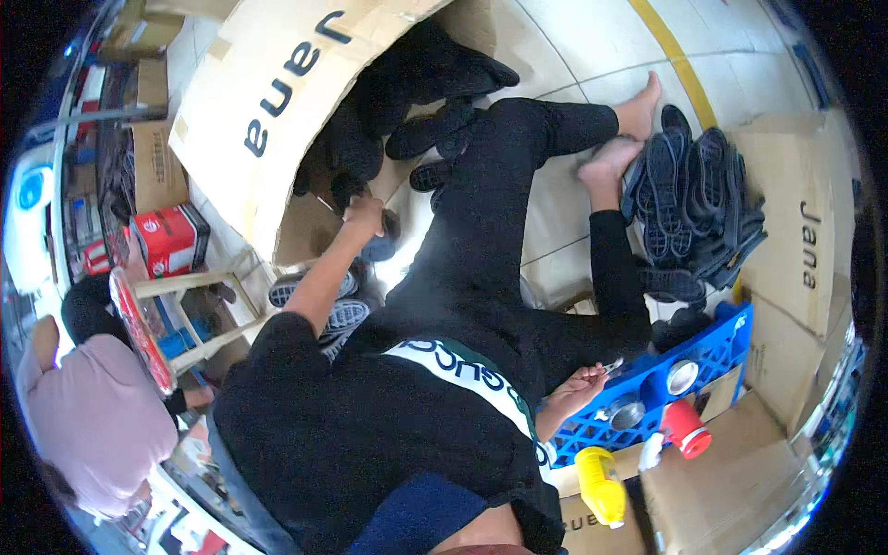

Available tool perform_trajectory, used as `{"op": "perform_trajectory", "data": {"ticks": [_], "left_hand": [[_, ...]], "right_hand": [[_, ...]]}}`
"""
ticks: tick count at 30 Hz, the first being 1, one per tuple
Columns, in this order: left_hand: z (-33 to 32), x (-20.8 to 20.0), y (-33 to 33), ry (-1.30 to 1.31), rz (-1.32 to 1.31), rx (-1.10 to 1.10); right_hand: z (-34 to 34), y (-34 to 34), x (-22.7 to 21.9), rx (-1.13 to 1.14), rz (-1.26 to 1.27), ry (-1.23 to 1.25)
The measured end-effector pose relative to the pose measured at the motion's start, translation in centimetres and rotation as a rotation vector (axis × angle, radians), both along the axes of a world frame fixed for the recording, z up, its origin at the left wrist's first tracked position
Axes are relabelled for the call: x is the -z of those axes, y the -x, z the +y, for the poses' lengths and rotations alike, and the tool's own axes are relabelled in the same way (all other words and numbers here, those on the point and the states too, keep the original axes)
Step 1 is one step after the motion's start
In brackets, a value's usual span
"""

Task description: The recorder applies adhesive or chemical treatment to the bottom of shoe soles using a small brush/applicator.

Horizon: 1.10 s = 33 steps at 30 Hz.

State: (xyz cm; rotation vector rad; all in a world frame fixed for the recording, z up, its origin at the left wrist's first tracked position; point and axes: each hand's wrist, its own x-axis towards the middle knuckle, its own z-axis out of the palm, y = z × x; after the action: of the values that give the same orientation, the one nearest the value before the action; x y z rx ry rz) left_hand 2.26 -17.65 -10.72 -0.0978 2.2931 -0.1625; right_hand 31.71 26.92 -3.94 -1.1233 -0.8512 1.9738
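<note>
My left hand [363, 216] is closed around a black shoe [379, 244] at the mouth of a tipped cardboard box [222, 139]. Several black shoes [430, 129] spill from that box onto the tiles. Off to the right, my right hand [575, 390] pinches a small pale object [611, 366], too small to name, above a blue plastic crate [745, 324]. On the crate stand a round container with white contents [683, 376] and a grey metal-looking one [626, 413]. Beyond my bare feet lies a pile of black shoes [684, 185], many with ridged soles showing.
Beside the crate are a red container [685, 429], a yellow bottle [601, 486] and cardboard boxes [731, 472]. Grey-soled shoes [344, 317] lie by my left hip. At left are a wooden stool [190, 287], a red box [168, 240] and another person [97, 421].
</note>
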Motion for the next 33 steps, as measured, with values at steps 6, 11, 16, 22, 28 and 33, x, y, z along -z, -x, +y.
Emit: {"op": "perform_trajectory", "data": {"ticks": [6, 11, 16, 22, 28, 33], "left_hand": [[3.0, -14.9, -0.5, -0.498, 0.585, -0.035], [7.7, -16.5, -3.5, -1.016, 0.179, -0.479], [9.8, -12.3, -4.8, -1.048, 0.231, -0.690], [8.4, -12.1, -2.5, -1.061, 0.228, -0.805], [9.1, -13.6, -1.2, -1.369, -0.150, -1.263], [11.0, -15.3, -3.1, -1.414, 0.084, -1.253]], "right_hand": [[0.0, -0.1, 0.5, 0.127, -0.038, 0.152], [1.9, -3.4, 0.7, 0.115, -0.348, -0.185], [9.8, -14.7, 2.5, 0.184, -0.955, -0.511], [16.6, -21.4, 4.9, 0.344, -1.181, -0.439], [21.3, -22.0, 7.4, 0.192, -1.328, -0.774], [23.4, -24.3, 9.9, -0.031, -1.494, -0.736]]}}
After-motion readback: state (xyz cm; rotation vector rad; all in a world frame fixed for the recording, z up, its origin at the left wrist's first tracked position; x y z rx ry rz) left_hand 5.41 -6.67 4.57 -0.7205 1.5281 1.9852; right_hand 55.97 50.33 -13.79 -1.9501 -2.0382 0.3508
